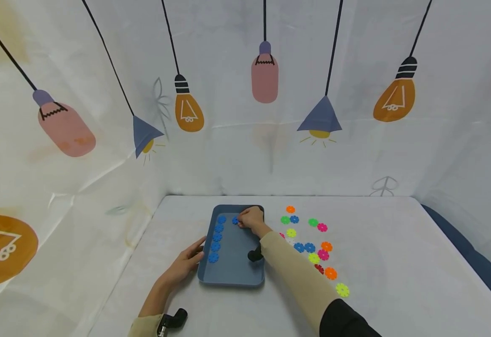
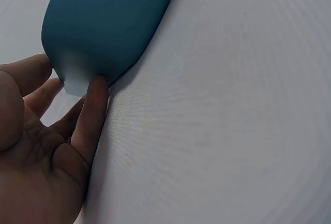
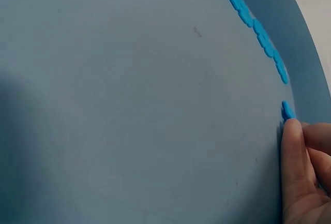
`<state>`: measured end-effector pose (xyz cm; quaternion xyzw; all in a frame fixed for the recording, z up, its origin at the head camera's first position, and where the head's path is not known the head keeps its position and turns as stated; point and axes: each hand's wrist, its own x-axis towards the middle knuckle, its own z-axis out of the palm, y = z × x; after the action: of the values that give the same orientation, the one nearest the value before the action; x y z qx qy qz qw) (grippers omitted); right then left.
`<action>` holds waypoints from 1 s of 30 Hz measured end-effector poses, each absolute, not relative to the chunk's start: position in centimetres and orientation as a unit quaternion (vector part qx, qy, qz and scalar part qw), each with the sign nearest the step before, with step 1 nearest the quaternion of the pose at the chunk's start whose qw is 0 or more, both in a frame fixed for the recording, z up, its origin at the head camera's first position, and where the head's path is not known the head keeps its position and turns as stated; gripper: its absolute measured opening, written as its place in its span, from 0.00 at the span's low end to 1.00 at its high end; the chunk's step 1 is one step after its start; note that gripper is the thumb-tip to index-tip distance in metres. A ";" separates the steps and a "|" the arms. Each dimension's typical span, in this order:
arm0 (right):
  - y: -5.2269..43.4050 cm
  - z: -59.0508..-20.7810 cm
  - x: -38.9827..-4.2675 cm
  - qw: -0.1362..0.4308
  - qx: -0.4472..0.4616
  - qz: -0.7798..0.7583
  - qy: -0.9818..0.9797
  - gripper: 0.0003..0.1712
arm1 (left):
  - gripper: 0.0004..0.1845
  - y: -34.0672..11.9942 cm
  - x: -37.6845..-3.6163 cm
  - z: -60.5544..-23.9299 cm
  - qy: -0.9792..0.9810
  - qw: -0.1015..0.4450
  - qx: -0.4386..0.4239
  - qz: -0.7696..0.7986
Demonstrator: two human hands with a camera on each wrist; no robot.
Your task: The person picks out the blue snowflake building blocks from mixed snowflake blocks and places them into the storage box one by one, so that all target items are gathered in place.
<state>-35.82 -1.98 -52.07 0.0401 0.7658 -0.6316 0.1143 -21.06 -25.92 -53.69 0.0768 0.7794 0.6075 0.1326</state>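
Observation:
A blue-grey tray (image 1: pixel 233 269) lies on the white table. My left hand (image 1: pixel 183 263) touches its left side from outside, and in the left wrist view its fairly straight fingers (image 2: pixel 93 110) rest against the outer wall. Over the tray's far end, my right hand (image 1: pixel 251 219) pinches a small blue flower-shaped disc (image 3: pixel 287 111) between thumb and fingertips, low at the tray's floor. Several matching blue discs (image 1: pixel 217 237) form a row along the tray's left side. The held disc is partly hidden by the fingers.
To the tray's right, loose flower-shaped discs in orange (image 1: pixel 331 273), yellow (image 1: pixel 342 290), green (image 1: pixel 313 222), pink (image 1: pixel 322 227) and blue (image 1: pixel 309 247) are scattered. My right forearm crosses in front of some. A lamp-printed sheet (image 1: pixel 228 159) hangs behind the table.

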 end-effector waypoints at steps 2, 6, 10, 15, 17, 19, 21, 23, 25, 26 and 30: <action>-1.9 -52.1 -35.7 0.105 0.027 -0.632 0.767 0.08 | 0.31 -25.9 -21.1 -53.6 0.778 0.133 0.080 0.609; -1.9 -52.3 -35.7 0.100 0.013 -0.629 0.771 0.09 | 0.31 -26.0 -21.2 -53.6 0.779 0.132 0.082 0.607; -1.8 -52.6 -35.9 0.090 0.015 -0.618 0.781 0.08 | 0.31 -26.1 -21.3 -53.9 0.781 0.133 0.082 0.604; -1.5 -52.7 -36.0 0.087 0.014 -0.616 0.783 0.07 | 0.30 -25.9 -21.4 -53.9 0.779 0.133 0.078 0.608; -1.4 -52.6 -35.9 0.091 0.005 -0.617 0.782 0.08 | 0.30 -25.9 -21.4 -53.8 0.781 0.134 0.078 0.606; -1.3 -52.5 -35.7 0.091 -0.006 -0.614 0.784 0.11 | 0.30 -26.0 -21.4 -53.8 0.782 0.135 0.076 0.604; -1.2 -52.3 -35.5 0.088 -0.022 -0.607 0.789 0.15 | 0.30 -26.0 -21.5 -53.8 0.781 0.134 0.077 0.605; -1.3 -52.3 -35.4 0.086 -0.035 -0.601 0.794 0.18 | 0.30 -26.1 -21.5 -53.7 0.780 0.132 0.079 0.606; -1.3 -52.4 -35.3 0.082 -0.048 -0.593 0.800 0.20 | 0.30 -26.1 -21.4 -53.7 0.779 0.131 0.080 0.608; -1.3 -52.5 -35.3 0.080 -0.052 -0.589 0.802 0.20 | 0.30 -26.1 -21.4 -53.7 0.778 0.131 0.080 0.609; -1.4 -53.0 -35.4 0.079 -0.054 -0.580 0.809 0.20 | 0.30 -26.2 -21.3 -53.8 0.780 0.136 0.080 0.606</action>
<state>-35.37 -1.35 -52.97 -0.0544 0.8088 -0.5803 0.0787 -21.29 -26.18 -53.79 0.0798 0.7800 0.6056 0.1359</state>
